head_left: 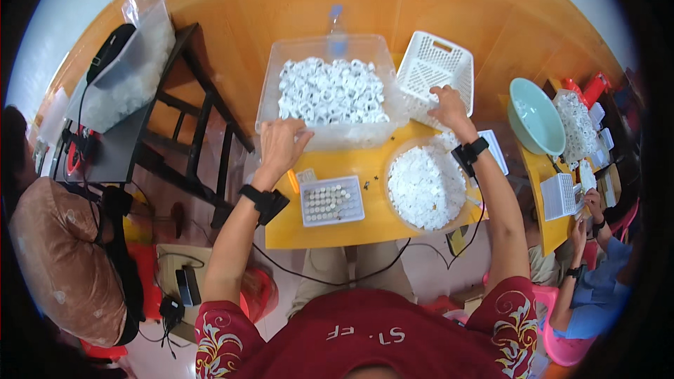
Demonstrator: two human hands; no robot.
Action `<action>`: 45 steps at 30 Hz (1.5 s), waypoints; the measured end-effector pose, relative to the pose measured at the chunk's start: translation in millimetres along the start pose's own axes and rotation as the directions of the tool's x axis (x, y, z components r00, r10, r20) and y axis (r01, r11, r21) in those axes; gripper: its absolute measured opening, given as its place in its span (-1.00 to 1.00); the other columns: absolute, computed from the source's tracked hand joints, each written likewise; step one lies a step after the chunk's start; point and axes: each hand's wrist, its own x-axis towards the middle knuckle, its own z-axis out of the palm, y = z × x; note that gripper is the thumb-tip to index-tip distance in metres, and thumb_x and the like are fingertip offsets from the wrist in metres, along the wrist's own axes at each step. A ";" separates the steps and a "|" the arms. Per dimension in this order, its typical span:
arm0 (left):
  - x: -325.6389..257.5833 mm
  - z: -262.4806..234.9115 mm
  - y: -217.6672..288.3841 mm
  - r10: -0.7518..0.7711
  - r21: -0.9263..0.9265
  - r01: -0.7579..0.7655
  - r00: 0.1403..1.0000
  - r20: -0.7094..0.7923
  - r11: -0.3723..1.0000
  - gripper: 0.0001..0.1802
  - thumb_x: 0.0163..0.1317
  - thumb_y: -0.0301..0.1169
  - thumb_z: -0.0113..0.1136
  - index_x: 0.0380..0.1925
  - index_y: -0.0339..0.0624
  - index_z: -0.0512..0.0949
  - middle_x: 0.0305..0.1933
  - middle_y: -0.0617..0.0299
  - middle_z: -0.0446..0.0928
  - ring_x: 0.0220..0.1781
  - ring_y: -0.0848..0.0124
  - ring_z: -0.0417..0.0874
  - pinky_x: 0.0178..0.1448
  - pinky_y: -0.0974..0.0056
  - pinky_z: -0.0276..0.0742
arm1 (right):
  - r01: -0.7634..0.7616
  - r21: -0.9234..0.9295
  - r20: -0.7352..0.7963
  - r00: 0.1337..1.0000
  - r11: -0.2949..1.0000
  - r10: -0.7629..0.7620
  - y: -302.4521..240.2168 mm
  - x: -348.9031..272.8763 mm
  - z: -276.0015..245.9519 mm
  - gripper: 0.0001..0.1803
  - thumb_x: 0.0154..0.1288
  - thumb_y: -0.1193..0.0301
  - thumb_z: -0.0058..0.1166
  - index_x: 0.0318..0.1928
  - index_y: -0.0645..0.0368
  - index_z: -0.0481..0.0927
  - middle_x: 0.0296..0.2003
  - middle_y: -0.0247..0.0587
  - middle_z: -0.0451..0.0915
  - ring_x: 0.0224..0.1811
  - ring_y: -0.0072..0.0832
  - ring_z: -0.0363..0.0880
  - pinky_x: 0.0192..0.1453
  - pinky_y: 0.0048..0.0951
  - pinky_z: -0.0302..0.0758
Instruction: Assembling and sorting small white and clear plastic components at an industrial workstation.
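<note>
My left hand [281, 142] rests with fingers spread against the front left corner of a clear plastic bin [270, 77] filled with small white ring-shaped parts [330, 91]. My right hand [449, 107] reaches to the lower edge of a white slotted basket [435, 67] that leans behind the table; whether it grips the basket I cannot tell. Between my arms on the small yellow table [372, 168] lie a small white tray [332, 201] of round parts in rows and a round bowl [427, 186] heaped with white pieces. Both wrists wear black bands.
A black stool frame [196, 126] and a bag of white parts [133, 70] stand at the left. At the right, another person's hands [586, 214] work at a second yellow table with a green bowl [537, 116] and white trays. Cables trail under my table.
</note>
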 end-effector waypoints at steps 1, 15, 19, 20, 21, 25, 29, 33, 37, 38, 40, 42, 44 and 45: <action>2.5 -3.1 4.8 -0.006 -0.003 0.006 0.999 -0.032 1.000 -0.77 0.00 -0.26 0.25 -0.45 -0.20 0.58 -0.43 0.17 0.58 -0.30 0.25 0.56 -0.16 0.20 0.21 | -0.003 -0.021 0.054 0.999 1.000 0.004 3.9 5.2 8.2 -0.52 -0.14 0.38 0.27 -0.08 0.03 0.53 -0.14 -0.12 0.46 -0.01 -0.12 0.39 0.03 -0.19 0.40; -3.8 -5.7 11.6 0.008 -0.006 -0.008 0.992 -0.124 1.000 -0.84 0.00 -0.33 0.23 -0.57 -0.18 0.56 -0.55 0.19 0.53 -0.40 0.25 0.49 -0.17 0.20 0.16 | 0.219 0.129 -0.105 0.973 0.967 -0.206 21.4 -4.4 25.2 -0.79 -0.01 0.54 0.08 -0.27 0.17 0.56 -0.39 -0.02 0.55 -0.22 -0.09 0.51 -0.16 -0.13 0.34; -4.6 -4.0 10.2 0.010 0.002 -0.010 0.990 -0.144 1.000 -0.84 0.01 -0.33 0.22 -0.58 -0.17 0.54 -0.56 0.19 0.52 -0.42 0.25 0.48 -0.20 0.22 0.13 | 0.271 0.129 -0.435 0.880 0.954 -0.192 -21.9 -33.7 -4.9 -0.84 -0.03 0.51 0.13 -0.34 0.16 0.56 -0.44 -0.08 0.47 -0.29 -0.09 0.48 -0.19 -0.17 0.37; -5.4 -3.9 9.1 0.006 0.002 -0.006 0.990 -0.143 1.000 -0.84 0.01 -0.33 0.22 -0.58 -0.17 0.54 -0.56 0.19 0.52 -0.42 0.25 0.48 -0.20 0.22 0.13 | 0.249 0.161 -0.404 0.899 0.955 -0.167 -28.6 -42.7 -5.7 -0.85 -0.02 0.52 0.12 -0.35 0.16 0.56 -0.45 -0.08 0.47 -0.31 -0.10 0.48 -0.20 -0.18 0.37; -5.6 -3.4 8.8 0.007 0.029 -0.003 0.991 -0.134 1.000 -0.82 0.02 -0.30 0.22 -0.54 -0.19 0.56 -0.54 0.18 0.53 -0.42 0.27 0.49 -0.20 0.23 0.14 | 0.223 0.189 -0.374 0.917 0.956 -0.140 -33.2 -51.1 -6.3 -0.87 -0.02 0.53 0.10 -0.36 0.15 0.57 -0.45 -0.07 0.47 -0.32 -0.10 0.47 -0.21 -0.19 0.37; -4.1 -3.4 14.6 0.010 0.032 -0.006 0.991 -0.136 0.999 -0.80 0.02 -0.28 0.22 -0.52 -0.20 0.57 -0.53 0.18 0.53 -0.43 0.28 0.49 -0.23 0.25 0.14 | 0.190 0.259 -0.094 0.981 0.947 -0.171 -34.4 -65.8 36.7 -0.83 0.08 0.40 0.03 -0.32 0.19 0.58 -0.30 -0.05 0.52 -0.16 -0.11 0.48 -0.04 -0.22 0.38; -6.1 -2.0 12.4 0.003 0.045 0.004 0.988 -0.152 0.999 -0.80 0.01 -0.28 0.22 -0.54 -0.19 0.55 -0.55 0.15 0.52 -0.43 0.25 0.48 -0.25 0.23 0.15 | 0.278 0.149 0.001 0.960 0.949 -0.282 -46.3 -57.3 66.6 -0.69 0.17 0.24 -0.06 -0.21 0.18 0.56 -0.12 -0.08 0.49 0.04 -0.19 0.40 0.20 -0.08 0.19; -4.6 4.0 17.5 -0.030 0.061 0.040 0.986 -0.163 0.997 -0.80 0.01 -0.28 0.22 -0.55 -0.19 0.55 -0.56 0.12 0.52 -0.43 0.20 0.49 -0.28 0.20 0.16 | 0.164 0.086 0.342 0.922 0.983 -0.184 -51.7 -53.9 64.2 -0.59 0.26 0.11 -0.19 -0.10 0.13 0.53 0.00 -0.17 0.42 0.17 -0.31 0.28 0.31 0.11 -0.09; -2.3 5.8 19.8 -0.064 0.115 0.082 0.987 -0.149 0.990 -0.80 0.01 -0.28 0.21 -0.54 -0.18 0.56 -0.56 0.12 0.52 -0.42 0.18 0.50 -0.28 0.19 0.16 | 0.241 0.119 0.467 0.843 0.963 -0.268 -70.1 -67.4 49.2 -0.58 0.28 0.10 -0.21 -0.06 0.08 0.53 0.00 -0.22 0.44 0.18 -0.32 0.28 0.33 0.13 -0.15; -3.0 5.9 19.7 -0.070 0.112 0.087 0.986 -0.148 0.990 -0.80 0.01 -0.28 0.21 -0.54 -0.18 0.56 -0.56 0.12 0.52 -0.42 0.18 0.50 -0.28 0.19 0.16 | 0.243 0.117 0.472 0.839 0.963 -0.270 -70.4 -69.3 48.7 -0.58 0.28 0.10 -0.21 -0.06 0.08 0.53 0.00 -0.22 0.44 0.18 -0.32 0.28 0.33 0.13 -0.15; -2.2 5.7 20.7 -0.069 0.105 0.084 0.987 -0.144 0.991 -0.80 0.02 -0.26 0.21 -0.52 -0.17 0.56 -0.55 0.13 0.53 -0.41 0.20 0.51 -0.28 0.19 0.15 | 0.215 0.266 0.494 0.806 0.940 -0.325 -69.1 -71.7 45.9 -0.60 0.28 0.12 -0.20 -0.04 0.06 0.52 -0.03 -0.21 0.47 0.17 -0.30 0.31 0.34 0.14 -0.17; -0.5 6.6 20.1 -0.061 0.099 0.076 0.988 -0.144 0.992 -0.79 0.03 -0.25 0.20 -0.52 -0.16 0.56 -0.55 0.13 0.53 -0.40 0.21 0.51 -0.28 0.19 0.15 | 0.201 0.281 0.433 0.846 0.938 -0.311 -58.5 -66.6 52.4 -0.61 0.27 0.14 -0.18 -0.05 0.06 0.53 -0.04 -0.20 0.48 0.15 -0.30 0.33 0.34 0.14 -0.16; 0.5 6.8 19.0 -0.051 0.097 0.065 0.988 -0.144 0.993 -0.78 0.04 -0.24 0.19 -0.52 -0.16 0.56 -0.54 0.14 0.53 -0.40 0.22 0.51 -0.28 0.19 0.15 | 0.188 0.300 0.367 0.882 0.935 -0.295 -53.5 -65.7 60.2 -0.63 0.26 0.16 -0.17 -0.06 0.07 0.54 -0.05 -0.18 0.50 0.12 -0.29 0.35 0.33 0.15 -0.16; 0.2 8.6 17.9 -0.048 0.106 0.066 0.986 -0.158 0.992 -0.78 0.04 -0.23 0.18 -0.52 -0.15 0.56 -0.54 0.14 0.53 -0.39 0.23 0.51 -0.27 0.19 0.15 | 0.238 0.190 0.345 0.892 0.952 -0.292 -60.3 -69.3 59.0 -0.65 0.25 0.19 -0.15 -0.08 0.06 0.55 -0.07 -0.19 0.51 0.10 -0.30 0.37 0.32 0.16 -0.15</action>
